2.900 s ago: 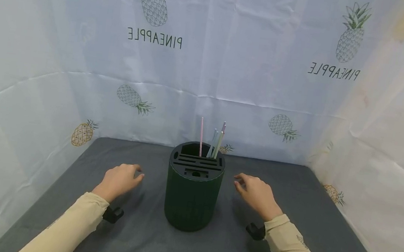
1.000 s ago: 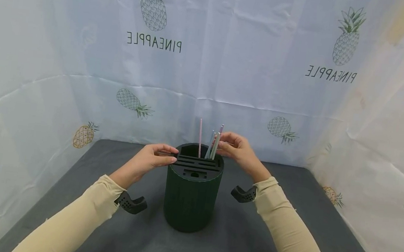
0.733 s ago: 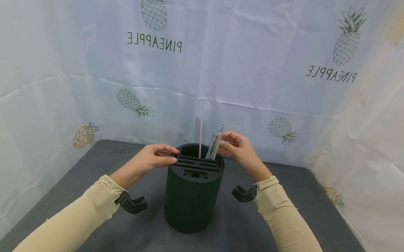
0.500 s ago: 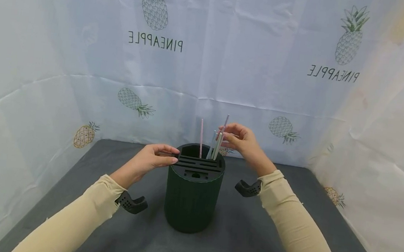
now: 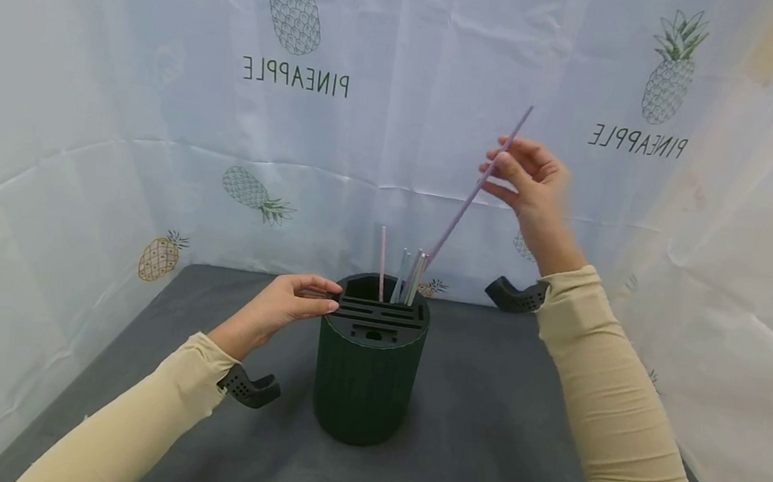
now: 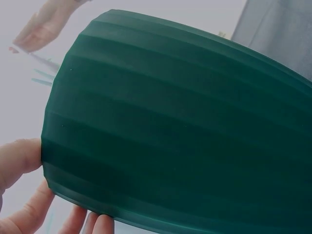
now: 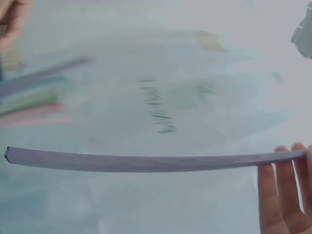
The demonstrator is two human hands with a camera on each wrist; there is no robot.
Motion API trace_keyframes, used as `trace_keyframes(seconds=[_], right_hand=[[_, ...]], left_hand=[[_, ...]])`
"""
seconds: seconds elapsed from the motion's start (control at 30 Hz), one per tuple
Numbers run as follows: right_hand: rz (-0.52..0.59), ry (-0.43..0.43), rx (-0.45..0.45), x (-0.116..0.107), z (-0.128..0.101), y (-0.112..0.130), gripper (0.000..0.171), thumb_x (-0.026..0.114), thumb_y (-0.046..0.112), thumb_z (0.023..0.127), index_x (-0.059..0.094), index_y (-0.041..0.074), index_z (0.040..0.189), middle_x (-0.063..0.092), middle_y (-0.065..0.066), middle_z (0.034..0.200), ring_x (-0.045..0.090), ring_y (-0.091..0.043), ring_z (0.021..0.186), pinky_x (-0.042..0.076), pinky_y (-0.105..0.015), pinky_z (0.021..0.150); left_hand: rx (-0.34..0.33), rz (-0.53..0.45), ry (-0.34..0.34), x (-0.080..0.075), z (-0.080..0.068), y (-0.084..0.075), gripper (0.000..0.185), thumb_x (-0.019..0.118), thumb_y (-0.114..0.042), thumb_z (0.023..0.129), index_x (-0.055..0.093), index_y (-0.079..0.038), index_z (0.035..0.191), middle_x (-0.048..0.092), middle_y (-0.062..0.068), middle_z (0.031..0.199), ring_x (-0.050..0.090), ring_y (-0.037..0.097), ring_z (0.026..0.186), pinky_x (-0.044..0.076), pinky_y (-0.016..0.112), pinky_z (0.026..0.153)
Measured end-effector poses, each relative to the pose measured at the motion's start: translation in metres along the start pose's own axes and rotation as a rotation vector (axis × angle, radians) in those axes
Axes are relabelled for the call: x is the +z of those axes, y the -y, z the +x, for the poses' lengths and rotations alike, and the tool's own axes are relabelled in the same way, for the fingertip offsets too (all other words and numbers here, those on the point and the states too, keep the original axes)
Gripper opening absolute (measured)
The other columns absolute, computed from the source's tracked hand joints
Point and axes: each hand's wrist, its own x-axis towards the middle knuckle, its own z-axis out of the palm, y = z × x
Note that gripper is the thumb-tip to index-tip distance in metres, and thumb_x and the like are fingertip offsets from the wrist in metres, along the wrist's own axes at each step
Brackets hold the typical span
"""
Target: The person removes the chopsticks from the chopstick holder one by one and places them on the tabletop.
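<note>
Cloth point(image 5: 398, 139) behind standing sticks point(image 5: 415, 278); right hand point(image 5: 531, 179) pinches purple stick point(image 7: 156, 164); left hand point(image 5: 279, 304) grips holder point(image 5: 366, 382).

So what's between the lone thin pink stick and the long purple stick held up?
In the head view, a bunch of thin pale sticks pokes from the dark green round holder between the pink stick and the purple stick.

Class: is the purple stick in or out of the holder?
Out: the right hand holds the purple stick, and the right wrist view shows its far end exposed.
</note>
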Motion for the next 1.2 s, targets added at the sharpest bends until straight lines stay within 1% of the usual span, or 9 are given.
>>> trace_keyframes(seconds=[0.1,0.23,0.43,0.5,0.6,0.7,0.87,1.0,1.2], right_hand=[[0.035,-0.105,-0.037,-0.012,0.001,0.013,0.026,0.068,-0.001,0.086,0.064,-0.003,0.112,0.070,-0.011,0.092,0.070,-0.022,0.081,0.061,-0.033,0.073],[-0.016,-0.185,0.022,-0.038,-0.013,0.010,0.035,0.070,0.002,0.085,0.061,0.002,0.119,0.070,-0.009,0.095,0.068,-0.020,0.082,0.061,-0.030,0.071],[-0.126,-0.145,0.268,-0.085,-0.062,-0.046,0.030,0.065,0.004,0.091,0.058,0.008,0.120,0.073,0.000,0.093,0.070,-0.013,0.081,0.060,-0.026,0.069],[-0.215,-0.119,0.379,-0.097,-0.080,-0.070,0.030,0.065,0.008,0.092,0.057,0.010,0.121,0.073,0.004,0.093,0.070,-0.011,0.082,0.060,-0.025,0.072],[-0.354,-0.082,0.540,-0.108,-0.106,-0.105,0.040,0.066,0.014,0.093,0.053,0.007,0.130,0.073,0.005,0.095,0.070,-0.011,0.086,0.060,-0.031,0.079],[-0.465,-0.046,0.658,-0.112,-0.128,-0.134,0.050,0.067,0.017,0.093,0.049,0.001,0.136,0.073,-0.005,0.102,0.070,-0.016,0.089,0.059,-0.039,0.084],[-0.529,-0.009,0.746,-0.111,-0.148,-0.170,0.047,0.066,0.013,0.093,0.050,-0.006,0.133,0.066,-0.025,0.113,0.070,-0.019,0.085,0.060,-0.042,0.080],[-0.540,-0.011,0.793,-0.108,-0.154,-0.188,0.046,0.065,0.009,0.093,0.049,-0.011,0.132,0.066,-0.026,0.111,0.069,-0.017,0.081,0.061,-0.039,0.076],[-0.584,-0.024,0.870,-0.104,-0.158,-0.210,0.045,0.068,0.009,0.090,0.053,-0.011,0.127,0.067,-0.023,0.110,0.069,-0.020,0.084,0.061,-0.038,0.074]], left_hand=[[-0.001,-0.004,0.003,-0.001,0.001,0.000,0.046,0.067,-0.022,0.092,0.056,-0.004,0.133,0.054,0.017,0.135,0.052,0.031,0.126,0.042,0.047,0.108],[-0.002,-0.008,0.001,-0.001,0.001,0.000,0.045,0.068,-0.022,0.092,0.056,-0.004,0.132,0.054,0.017,0.135,0.052,0.031,0.125,0.043,0.047,0.108],[0.010,-0.006,0.005,-0.001,0.001,0.000,0.046,0.067,-0.023,0.092,0.056,-0.005,0.133,0.054,0.016,0.135,0.052,0.030,0.125,0.043,0.047,0.108],[0.017,-0.005,0.005,-0.001,0.001,0.000,0.045,0.067,-0.023,0.092,0.056,-0.004,0.132,0.055,0.016,0.135,0.053,0.030,0.124,0.043,0.047,0.107],[0.020,-0.006,0.002,-0.001,0.000,0.001,0.045,0.067,-0.022,0.093,0.056,-0.004,0.132,0.055,0.016,0.134,0.053,0.030,0.124,0.043,0.047,0.107],[0.020,-0.008,0.000,-0.001,-0.001,0.001,0.044,0.067,-0.021,0.092,0.056,-0.004,0.132,0.055,0.016,0.134,0.053,0.030,0.123,0.043,0.047,0.107],[0.019,-0.003,-0.008,0.001,-0.002,0.001,0.045,0.068,-0.022,0.092,0.057,-0.005,0.132,0.055,0.016,0.133,0.053,0.029,0.123,0.044,0.047,0.106],[0.019,-0.004,-0.011,0.002,-0.003,0.001,0.045,0.068,-0.022,0.092,0.057,-0.005,0.132,0.056,0.016,0.133,0.054,0.029,0.122,0.044,0.047,0.106],[0.015,-0.007,-0.012,0.004,-0.004,0.000,0.044,0.068,-0.021,0.092,0.057,-0.004,0.132,0.055,0.016,0.133,0.054,0.028,0.122,0.044,0.046,0.106]])
